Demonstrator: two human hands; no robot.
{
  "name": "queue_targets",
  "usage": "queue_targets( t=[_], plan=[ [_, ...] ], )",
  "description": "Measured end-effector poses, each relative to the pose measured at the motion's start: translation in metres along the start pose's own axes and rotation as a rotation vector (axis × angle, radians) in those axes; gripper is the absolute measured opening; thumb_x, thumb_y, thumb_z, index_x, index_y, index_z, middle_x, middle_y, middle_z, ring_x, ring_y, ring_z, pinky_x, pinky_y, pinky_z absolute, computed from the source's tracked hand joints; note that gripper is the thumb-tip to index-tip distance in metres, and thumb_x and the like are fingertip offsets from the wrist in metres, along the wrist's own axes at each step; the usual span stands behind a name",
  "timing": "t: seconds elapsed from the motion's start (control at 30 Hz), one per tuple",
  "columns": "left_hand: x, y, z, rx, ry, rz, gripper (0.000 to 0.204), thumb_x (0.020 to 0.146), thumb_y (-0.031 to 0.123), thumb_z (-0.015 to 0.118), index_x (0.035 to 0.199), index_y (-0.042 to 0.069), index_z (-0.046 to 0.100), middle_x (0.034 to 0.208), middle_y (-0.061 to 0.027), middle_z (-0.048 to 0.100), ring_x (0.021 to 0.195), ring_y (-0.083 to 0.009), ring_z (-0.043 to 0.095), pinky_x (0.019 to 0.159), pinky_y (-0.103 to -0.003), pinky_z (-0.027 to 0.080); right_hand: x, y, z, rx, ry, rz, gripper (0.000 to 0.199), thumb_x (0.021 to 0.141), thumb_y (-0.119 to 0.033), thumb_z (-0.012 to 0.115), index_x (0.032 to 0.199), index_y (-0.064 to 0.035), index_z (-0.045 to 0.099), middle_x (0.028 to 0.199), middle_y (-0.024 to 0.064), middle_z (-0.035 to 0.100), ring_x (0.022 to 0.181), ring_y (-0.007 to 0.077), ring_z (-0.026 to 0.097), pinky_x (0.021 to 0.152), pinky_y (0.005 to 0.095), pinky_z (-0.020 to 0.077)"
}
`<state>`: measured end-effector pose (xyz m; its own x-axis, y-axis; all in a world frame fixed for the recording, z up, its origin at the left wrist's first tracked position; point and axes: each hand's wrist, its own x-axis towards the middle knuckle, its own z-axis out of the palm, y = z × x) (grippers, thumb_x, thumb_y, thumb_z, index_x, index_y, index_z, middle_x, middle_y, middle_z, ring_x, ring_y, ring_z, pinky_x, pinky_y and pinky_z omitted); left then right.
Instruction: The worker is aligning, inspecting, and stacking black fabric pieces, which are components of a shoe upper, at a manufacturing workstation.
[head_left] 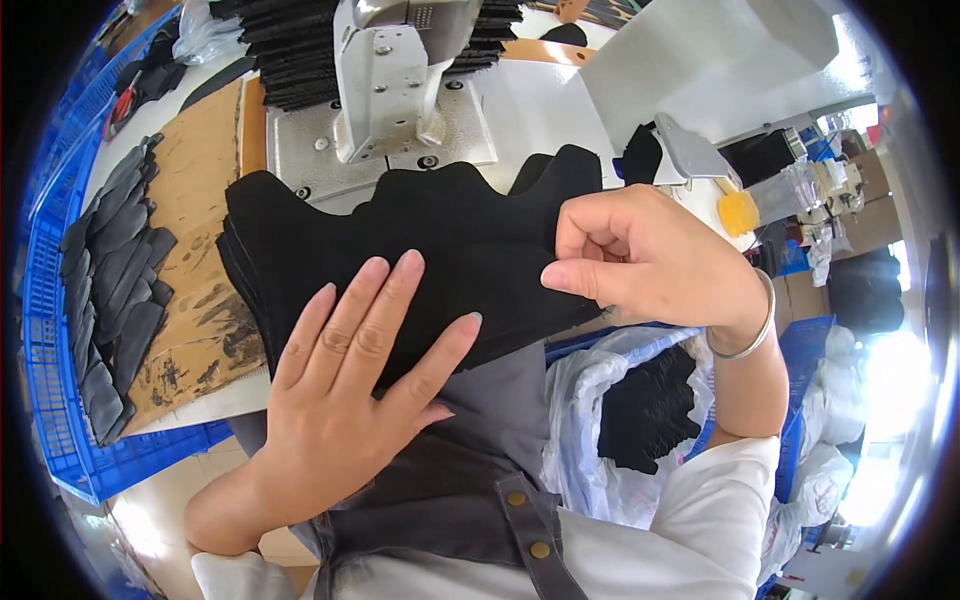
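A stack of black cut fabric pieces (470,230) with scalloped far edges lies in front of me, its far side against the metal plate (300,145) of a machine (385,85). My left hand (345,385) rests on the top piece with its fingers spread. At the right edge of the stack, my right hand (665,250) is closed in a pinch on the top black fabric piece, the thumb on this side and the other fingers curled. How many layers it holds is hidden.
On the left, dark narrow pieces (115,290) lie overlapped on stained cardboard (195,330), beside a blue crate (50,380). A plastic-lined bin (575,440) of black pieces stands below my right forearm. A yellow-capped bottle (765,205) is at right.
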<state>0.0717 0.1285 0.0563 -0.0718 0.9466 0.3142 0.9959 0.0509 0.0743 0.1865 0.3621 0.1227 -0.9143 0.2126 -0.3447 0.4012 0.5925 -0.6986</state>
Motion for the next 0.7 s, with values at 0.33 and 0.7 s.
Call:
queue_targets(
  t=[0.33,0.7],
  plan=[
    [-0.002,0.0,0.002,0.014,-0.025,-0.014,0.064,0.072,0.032,0.07,0.133,0.02,0.052,0.142,-0.0238,0.039,0.129,-0.0388,0.041,0.104,-0.048,0.033,-0.005,0.007,0.01,-0.031,0.099,-0.102,0.023,0.082,-0.018,0.069,0.074,-0.0008,0.057,0.058,0.0088,0.059,0.05,0.0184,0.056,0.05,0.0291,0.0426],
    [-0.001,-0.001,0.001,0.065,-0.025,0.016,0.067,0.068,0.028,0.072,0.132,0.02,0.052,0.141,-0.0224,0.04,0.129,-0.038,0.041,0.103,-0.047,0.034,-0.011,0.015,0.021,-0.177,0.264,-0.271,0.023,0.081,-0.014,0.073,0.073,-0.0046,0.054,0.059,0.0016,0.056,0.048,0.011,0.052,0.047,0.0238,0.0392]
  ],
)
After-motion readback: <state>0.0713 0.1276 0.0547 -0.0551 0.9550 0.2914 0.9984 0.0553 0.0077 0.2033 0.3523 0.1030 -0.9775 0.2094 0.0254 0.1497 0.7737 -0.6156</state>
